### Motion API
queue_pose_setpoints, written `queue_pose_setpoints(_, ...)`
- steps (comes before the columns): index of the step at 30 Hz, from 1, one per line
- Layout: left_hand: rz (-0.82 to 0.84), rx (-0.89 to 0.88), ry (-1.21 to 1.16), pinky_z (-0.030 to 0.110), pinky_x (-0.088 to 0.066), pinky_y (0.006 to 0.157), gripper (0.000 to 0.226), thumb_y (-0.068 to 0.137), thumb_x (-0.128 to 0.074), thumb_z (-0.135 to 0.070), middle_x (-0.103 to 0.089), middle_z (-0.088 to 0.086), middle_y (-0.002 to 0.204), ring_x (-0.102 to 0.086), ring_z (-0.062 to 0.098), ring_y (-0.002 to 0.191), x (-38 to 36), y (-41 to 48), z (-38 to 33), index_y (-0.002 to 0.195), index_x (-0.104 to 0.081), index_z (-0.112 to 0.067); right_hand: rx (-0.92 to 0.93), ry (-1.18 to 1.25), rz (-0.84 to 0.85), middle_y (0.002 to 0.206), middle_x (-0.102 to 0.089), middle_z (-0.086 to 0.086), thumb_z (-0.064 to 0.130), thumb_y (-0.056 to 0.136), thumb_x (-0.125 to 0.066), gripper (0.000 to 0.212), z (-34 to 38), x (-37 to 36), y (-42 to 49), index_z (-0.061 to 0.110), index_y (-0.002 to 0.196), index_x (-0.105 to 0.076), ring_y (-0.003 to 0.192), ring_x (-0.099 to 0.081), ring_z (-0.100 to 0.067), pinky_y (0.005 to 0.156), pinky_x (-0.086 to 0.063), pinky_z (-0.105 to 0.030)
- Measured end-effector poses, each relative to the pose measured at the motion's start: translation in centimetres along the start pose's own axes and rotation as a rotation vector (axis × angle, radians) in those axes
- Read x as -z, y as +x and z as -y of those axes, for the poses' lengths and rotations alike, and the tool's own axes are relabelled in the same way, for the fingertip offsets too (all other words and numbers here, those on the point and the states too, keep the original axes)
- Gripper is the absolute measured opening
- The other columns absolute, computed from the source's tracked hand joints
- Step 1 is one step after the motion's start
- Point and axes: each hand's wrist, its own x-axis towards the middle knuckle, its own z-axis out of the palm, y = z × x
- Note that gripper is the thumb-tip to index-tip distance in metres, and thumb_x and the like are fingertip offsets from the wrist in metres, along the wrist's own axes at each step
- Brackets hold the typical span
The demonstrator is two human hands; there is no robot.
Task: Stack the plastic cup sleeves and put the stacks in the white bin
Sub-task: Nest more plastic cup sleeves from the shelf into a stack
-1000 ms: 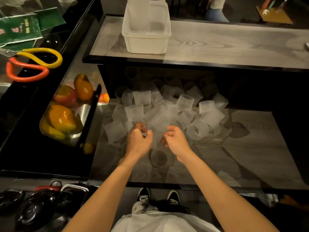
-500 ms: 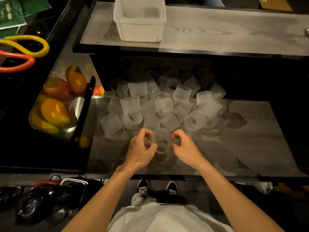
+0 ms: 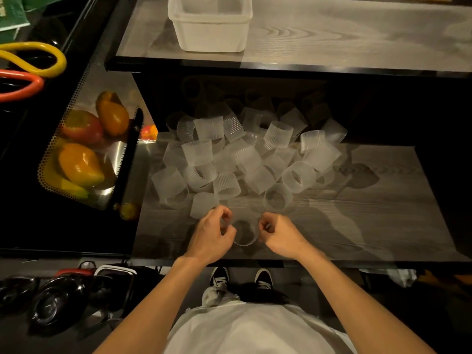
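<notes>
Bin (image 3: 209, 39), far rim off-frame.

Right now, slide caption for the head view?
Left hand and right hand hold one cup sleeve before the sleeve pile; white bin sits on the upper shelf.

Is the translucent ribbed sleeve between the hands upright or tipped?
Upright: the sleeve shows its round opening upward; left hand and right hand pinch its sides.

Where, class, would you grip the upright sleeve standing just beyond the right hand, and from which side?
Pinch the sleeve by its near wall at the top rim, finger inside, thumb outside, coming from above. Its open mouth seems to face up, and its near side is free, while the pile crowds its far side.
</notes>
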Motion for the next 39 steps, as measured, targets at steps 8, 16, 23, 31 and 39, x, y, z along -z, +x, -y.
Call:
queue_pose_setpoints(8, -0.251, 0.043, 0.110, 0.036, -0.055, 0.072, 0.018, 0.091, -0.060, -0.031, -0.059, -0.007, 0.104, -0.063, 0.015, 0.087, 0.8, -0.2, 0.1, 0.107, -0.064, -0.023, -0.012, -0.346, -0.110, 0.105, -0.058, -0.008, 0.027, 0.089, -0.057, 0.020, 1.5, 0.0, 0.3, 0.015, 0.105, -0.060, 0.092, -0.062, -0.032, 0.078, -0.056, -0.048)
queue_pose_setpoints(16, -0.378, 0.365, 0.015, 0.038, -0.046, 0.089, 0.040, 0.091, -0.064, -0.025, -0.054, 0.013, 0.124, -0.057, 0.034, 0.112, 3.7, -0.3, 2.2, 0.126, -0.049, -0.012, 0.067, -0.203, 0.112, 0.129, -0.063, -0.012, 0.011, 0.092, -0.053, 0.044, 8.7, -3.1, 4.4, 0.013, 0.136, -0.053, 0.118, -0.060, -0.030, 0.097, -0.052, -0.041)
queue_pose_setpoints(23, -0.361, 0.386, -0.091, 0.028, -0.038, 0.083, 0.026, 0.097, -0.056, -0.025, -0.060, -0.001, 0.106, -0.059, 0.025, 0.107, 4.0, -0.6, 1.6, 0.121, -0.059, -0.017, 0.059, -0.110, 0.165, 0.144, -0.053, -0.017, 0.016, 0.096, -0.051, 0.059, 9.7, -5.5, 5.2, 0.015, 0.153, -0.034, 0.125, -0.058, -0.031, 0.102, -0.050, -0.043)
queue_pose_setpoints(31, -0.298, 0.112, -0.221, 0.032, -0.052, 0.090, 0.021, 0.101, -0.051, -0.025, -0.062, -0.008, 0.111, -0.060, 0.008, 0.103, 3.3, 0.0, 0.1, 0.118, -0.063, -0.025, 0.177, 0.026, -0.125, 0.083, -0.070, 0.002, 0.042, 0.104, -0.044, 0.022, 6.7, -0.5, 2.9, 0.028, 0.103, -0.061, 0.074, -0.070, -0.018, 0.074, -0.058, -0.049)
queue_pose_setpoints(39, -0.105, 0.116, -0.192, 0.024, -0.052, 0.069, 0.011, 0.101, -0.053, -0.025, -0.067, -0.002, 0.097, -0.064, 0.007, 0.082, 0.8, 1.0, -1.0, 0.104, -0.063, -0.029, 0.028, -0.022, -0.077, 0.079, -0.072, -0.002, 0.035, 0.103, -0.047, 0.020, 2.8, 0.9, 1.9, 0.025, 0.098, -0.063, 0.067, -0.071, -0.016, 0.072, -0.059, -0.050)
